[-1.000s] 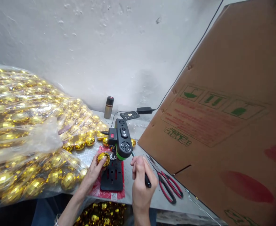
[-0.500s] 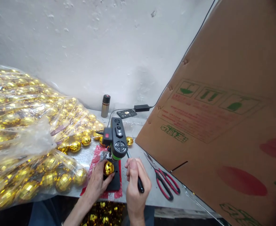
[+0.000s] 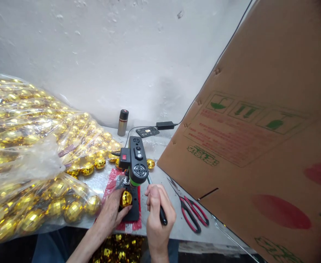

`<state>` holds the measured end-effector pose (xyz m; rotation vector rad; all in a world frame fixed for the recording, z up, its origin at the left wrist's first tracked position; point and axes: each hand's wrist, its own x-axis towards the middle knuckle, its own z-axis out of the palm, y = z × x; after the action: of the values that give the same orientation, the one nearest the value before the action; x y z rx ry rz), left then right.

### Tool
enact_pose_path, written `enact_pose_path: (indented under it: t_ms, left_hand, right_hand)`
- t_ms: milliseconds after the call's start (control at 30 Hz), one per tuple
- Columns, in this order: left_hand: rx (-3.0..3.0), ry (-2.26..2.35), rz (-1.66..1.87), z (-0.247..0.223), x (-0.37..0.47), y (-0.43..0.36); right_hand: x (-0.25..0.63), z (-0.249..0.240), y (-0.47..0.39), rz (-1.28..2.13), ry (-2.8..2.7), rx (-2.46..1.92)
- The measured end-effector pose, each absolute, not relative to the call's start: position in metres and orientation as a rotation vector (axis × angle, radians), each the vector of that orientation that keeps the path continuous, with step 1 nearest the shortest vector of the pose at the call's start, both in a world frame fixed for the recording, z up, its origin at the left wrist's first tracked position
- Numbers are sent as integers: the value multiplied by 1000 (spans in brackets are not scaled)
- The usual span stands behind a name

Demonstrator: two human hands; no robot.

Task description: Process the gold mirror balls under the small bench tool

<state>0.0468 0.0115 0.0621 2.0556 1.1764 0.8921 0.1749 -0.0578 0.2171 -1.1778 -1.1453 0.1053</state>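
My left hand (image 3: pixel 111 209) is closed around a shiny gold mirror-faceted ball (image 3: pixel 126 198), thumb along its near side. The ball sits under the head of a small black bench machine (image 3: pixel 139 160) with a green ring at its lower end. What touches the ball from above is hard to make out. My right hand (image 3: pixel 159 215) is wrapped round the black grip of a lever (image 3: pixel 163 216) whose metal rod runs up to the machine's right side. Under the machine lies a black base plate (image 3: pixel 131 214) on red plastic sheeting (image 3: pixel 113 180).
A large clear bag of gold balls (image 3: pixel 37 124) fills the left. Loose gold balls (image 3: pixel 151 163) lie behind the machine. Red-handled scissors (image 3: pixel 190 212) lie right, beside a big cardboard box (image 3: pixel 245 146). A spray can (image 3: pixel 122 123), phone-like object (image 3: pixel 147 132) and power adapter (image 3: pixel 165 125) stand behind.
The gold ball has shifted slightly down and left with my left hand, which has tilted a little. My right hand on the lever has barely moved.
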Motion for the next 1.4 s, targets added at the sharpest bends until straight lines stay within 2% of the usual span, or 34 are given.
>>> enact_pose_path:
  t_ms: [133,400,867,1400]
  left_hand:
    - [2129,1198,781,73,58,22]
    - [2096,1259,818,67,65,18]
    - [2105,1280,791,69,67,16]
    - [2094,1262,787,66,66,15]
  right_hand:
    - [175,219,-59,99,-1157,-1178]
    - [177,214,-60,79,-1183,-1154]
    - [175,142,-60,-27,-1172,-1105]
    - [175,135,-54,-106,-1156,-1080]
